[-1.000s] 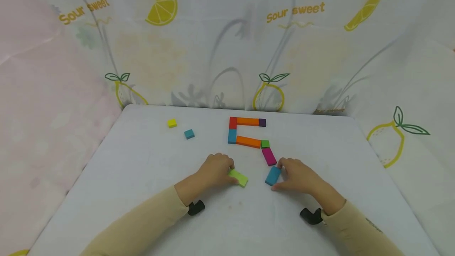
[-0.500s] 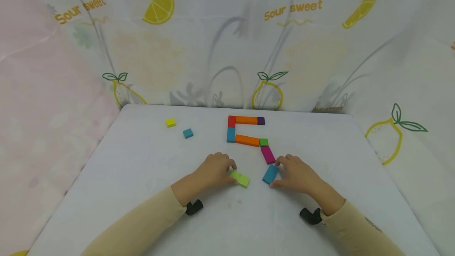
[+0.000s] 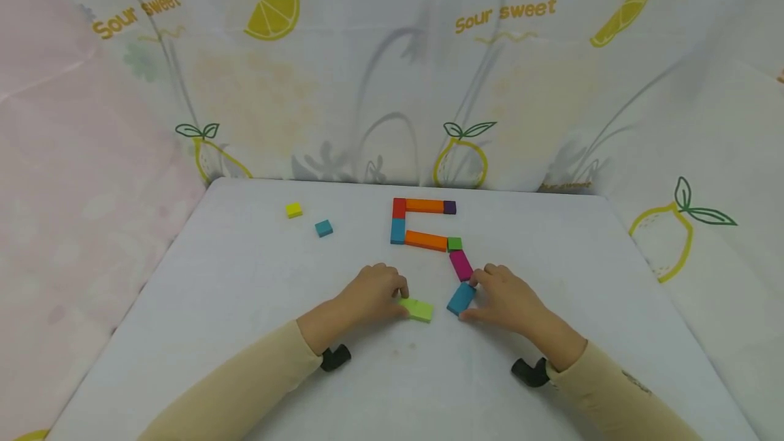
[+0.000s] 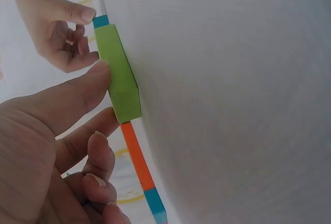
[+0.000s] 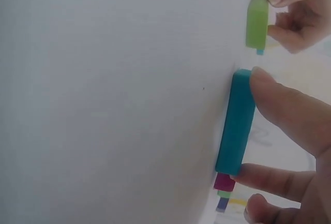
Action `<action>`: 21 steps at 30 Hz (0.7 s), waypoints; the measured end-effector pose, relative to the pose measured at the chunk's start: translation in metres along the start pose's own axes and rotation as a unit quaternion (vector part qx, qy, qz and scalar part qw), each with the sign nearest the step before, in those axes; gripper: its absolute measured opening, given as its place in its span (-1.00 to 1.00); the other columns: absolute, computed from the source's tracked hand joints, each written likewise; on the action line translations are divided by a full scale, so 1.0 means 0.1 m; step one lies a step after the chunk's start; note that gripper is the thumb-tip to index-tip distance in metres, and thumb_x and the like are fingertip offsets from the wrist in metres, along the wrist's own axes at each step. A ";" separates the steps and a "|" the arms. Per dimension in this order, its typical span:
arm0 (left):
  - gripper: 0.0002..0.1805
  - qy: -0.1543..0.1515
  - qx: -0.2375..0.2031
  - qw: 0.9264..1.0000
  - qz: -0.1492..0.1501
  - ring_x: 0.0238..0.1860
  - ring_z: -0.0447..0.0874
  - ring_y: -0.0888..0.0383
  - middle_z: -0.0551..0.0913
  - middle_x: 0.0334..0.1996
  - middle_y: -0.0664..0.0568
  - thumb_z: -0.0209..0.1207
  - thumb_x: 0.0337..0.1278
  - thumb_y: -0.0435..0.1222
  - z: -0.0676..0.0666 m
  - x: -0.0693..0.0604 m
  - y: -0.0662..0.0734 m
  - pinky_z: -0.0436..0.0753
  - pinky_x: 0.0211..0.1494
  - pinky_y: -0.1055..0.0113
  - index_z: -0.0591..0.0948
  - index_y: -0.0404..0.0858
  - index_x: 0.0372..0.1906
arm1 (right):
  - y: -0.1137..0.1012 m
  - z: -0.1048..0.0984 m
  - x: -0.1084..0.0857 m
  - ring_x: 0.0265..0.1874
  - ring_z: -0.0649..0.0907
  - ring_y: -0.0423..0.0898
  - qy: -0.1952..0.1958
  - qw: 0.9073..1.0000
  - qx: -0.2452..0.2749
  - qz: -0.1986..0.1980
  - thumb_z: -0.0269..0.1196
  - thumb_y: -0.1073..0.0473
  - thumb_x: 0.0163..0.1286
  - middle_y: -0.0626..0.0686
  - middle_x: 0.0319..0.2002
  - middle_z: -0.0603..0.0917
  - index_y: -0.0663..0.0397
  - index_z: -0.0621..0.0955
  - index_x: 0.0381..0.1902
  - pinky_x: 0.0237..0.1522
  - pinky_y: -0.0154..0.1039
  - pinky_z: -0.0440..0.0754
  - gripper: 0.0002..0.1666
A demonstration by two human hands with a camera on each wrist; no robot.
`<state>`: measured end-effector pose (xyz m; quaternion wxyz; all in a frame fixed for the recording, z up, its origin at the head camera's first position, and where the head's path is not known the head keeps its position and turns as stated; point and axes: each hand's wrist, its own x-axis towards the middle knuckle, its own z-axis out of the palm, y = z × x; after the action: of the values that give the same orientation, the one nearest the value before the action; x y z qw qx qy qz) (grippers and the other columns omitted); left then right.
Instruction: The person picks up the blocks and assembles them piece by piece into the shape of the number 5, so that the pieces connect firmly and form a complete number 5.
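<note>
My left hand (image 3: 371, 297) pinches the lime green block (image 3: 419, 310) between thumb and a finger; the left wrist view shows its thumb on the block (image 4: 121, 81). My right hand (image 3: 510, 299) holds a blue block (image 3: 461, 299) by its two ends, thumb at the near end, as in the right wrist view (image 5: 236, 123). The blue block's far end lies by the lower end of a magenta block (image 3: 461, 266). A gap separates the lime and blue blocks. Above the magenta block is a small green block (image 3: 454, 243), beside a long orange block (image 3: 426, 241).
On the white table (image 3: 245, 278), a blue block (image 3: 397, 231), a red block (image 3: 399, 207), an orange block (image 3: 425, 205) and a dark purple block (image 3: 450, 207) adjoin in a bracket shape. Farther left lie a yellow block (image 3: 294, 209) and a small blue block (image 3: 324, 228).
The held blue block has shifted left with my right hand. The lime block has turned closer to level and moved slightly right, its right end nearer the blue block.
</note>
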<state>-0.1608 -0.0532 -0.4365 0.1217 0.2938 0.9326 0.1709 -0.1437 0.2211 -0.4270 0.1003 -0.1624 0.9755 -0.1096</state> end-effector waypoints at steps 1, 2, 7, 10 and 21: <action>-0.71 -0.001 -0.001 1.000 -0.003 -0.25 0.41 0.21 0.50 -0.41 0.23 0.45 0.06 -0.04 0.00 0.00 0.01 0.42 -0.09 0.27 0.76 -0.05 -0.14 | 0.00 0.00 0.00 -0.12 0.53 -0.01 0.001 1.000 0.001 0.001 0.56 -0.26 -0.01 0.03 -0.16 0.59 0.02 0.63 -0.04 -0.06 -0.03 0.64 -0.30; -0.71 -0.003 -0.001 1.000 -0.007 -0.24 0.41 0.21 0.50 -0.41 0.23 0.45 0.06 -0.04 0.00 0.01 0.01 0.42 -0.09 0.27 0.76 -0.05 -0.14 | -0.01 0.00 0.00 -0.12 0.53 -0.01 0.002 1.000 0.002 0.003 0.56 -0.26 -0.02 0.04 -0.16 0.59 0.02 0.63 -0.04 -0.06 -0.03 0.64 -0.30; -0.70 -0.005 0.000 1.000 -0.016 -0.23 0.41 0.20 0.51 -0.40 0.22 0.45 0.06 -0.01 0.01 0.02 0.02 0.42 -0.08 0.26 0.75 -0.04 -0.14 | 0.00 0.01 -0.01 -0.11 0.54 0.00 0.006 1.000 0.009 0.002 0.56 -0.26 -0.02 0.04 -0.14 0.59 0.04 0.63 0.04 -0.07 -0.03 0.65 -0.24; -0.67 -0.006 -0.001 1.000 -0.019 -0.22 0.42 0.19 0.53 -0.37 0.22 0.44 0.07 -0.01 0.01 0.02 0.02 0.43 -0.05 0.25 0.75 -0.04 -0.10 | 0.02 0.02 -0.01 -0.11 0.53 -0.03 0.008 0.999 0.030 -0.017 0.56 -0.22 0.02 0.02 -0.13 0.57 0.00 0.62 0.11 -0.08 -0.07 0.65 -0.24; -0.72 -0.006 -0.018 1.000 -0.016 -0.23 0.42 0.20 0.51 -0.38 0.22 0.43 0.10 -0.05 -0.01 0.01 0.00 0.42 -0.07 0.25 0.77 -0.03 -0.10 | 0.05 -0.01 0.05 -0.24 0.43 -0.14 -0.003 0.997 0.055 -0.062 0.57 -0.11 0.06 -0.08 -0.31 0.45 -0.07 0.71 0.05 -0.27 -0.29 0.51 -0.40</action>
<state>-0.1620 -0.0527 -0.4362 0.1357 0.2775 0.9332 0.1838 -0.1503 0.2239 -0.4286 0.1047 -0.2170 0.9558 -0.1683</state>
